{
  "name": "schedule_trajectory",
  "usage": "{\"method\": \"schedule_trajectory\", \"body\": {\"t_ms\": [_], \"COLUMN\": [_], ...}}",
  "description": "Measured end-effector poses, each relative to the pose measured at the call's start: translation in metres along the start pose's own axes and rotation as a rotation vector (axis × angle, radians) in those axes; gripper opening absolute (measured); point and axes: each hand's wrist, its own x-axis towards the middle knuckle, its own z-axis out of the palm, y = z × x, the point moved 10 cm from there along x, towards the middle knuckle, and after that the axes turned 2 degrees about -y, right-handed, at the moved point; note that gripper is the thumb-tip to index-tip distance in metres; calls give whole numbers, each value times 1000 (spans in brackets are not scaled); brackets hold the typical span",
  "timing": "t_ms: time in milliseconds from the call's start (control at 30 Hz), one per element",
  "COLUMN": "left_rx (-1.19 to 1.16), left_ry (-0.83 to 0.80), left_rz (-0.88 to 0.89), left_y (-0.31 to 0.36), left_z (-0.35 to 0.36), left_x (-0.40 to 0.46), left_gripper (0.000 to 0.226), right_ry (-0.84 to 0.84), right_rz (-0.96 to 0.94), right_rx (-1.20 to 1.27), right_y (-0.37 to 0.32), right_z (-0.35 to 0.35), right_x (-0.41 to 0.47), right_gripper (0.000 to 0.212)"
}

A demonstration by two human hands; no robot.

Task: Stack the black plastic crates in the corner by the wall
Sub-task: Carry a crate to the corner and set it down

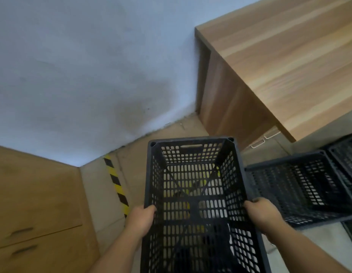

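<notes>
A black perforated plastic crate [196,194], open side up, is held above the grey floor [98,186] near the corner of the pale wall [82,75]. The left hand [140,220] is clamped on its left rim, the right hand [264,212] clamped on its right rim. Yellow-and-black striped floor tape [117,186] runs beneath. A second black perforated crate [301,186] sits to the right, just beside the held one. A wooden table [289,62] stands against the wall; a wooden drawer cabinet [33,203] lies left.
</notes>
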Motion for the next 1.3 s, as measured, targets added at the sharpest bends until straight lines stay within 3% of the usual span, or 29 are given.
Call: {"method": "schedule_trajectory", "body": {"t_ms": [167, 333, 500, 667, 867, 1000, 1300], "left_rx": [-90, -166, -243, -286, -289, -265, -330], "left_ry": [52, 114, 122, 147, 167, 131, 131], "left_rz": [-59, -129, -171, -169, -181, -173, -192], "left_y": [7, 2, -8, -13, -19, -17, -12], "left_z": [-21, -29, -32, -38, -46, -47, -52], "left_x": [34, 82, 148, 226, 308, 354, 416], "left_gripper": [18, 31, 38, 40, 21, 30, 41], "right_ry": [-80, -163, -183, -224, -239, -225, -208], "right_rz": [-95, -211, -236, -242, -233, -226, -237], "right_rx": [-105, -162, -177, -139, -79, -58, 46], "right_y": [-75, -154, -202, -244, -275, -287, -316], "right_z": [16, 28, 61, 113, 169, 195, 236], "right_x": [39, 64, 112, 161, 209, 244, 288], "right_gripper": [48, 13, 26, 20, 12, 19, 12]}}
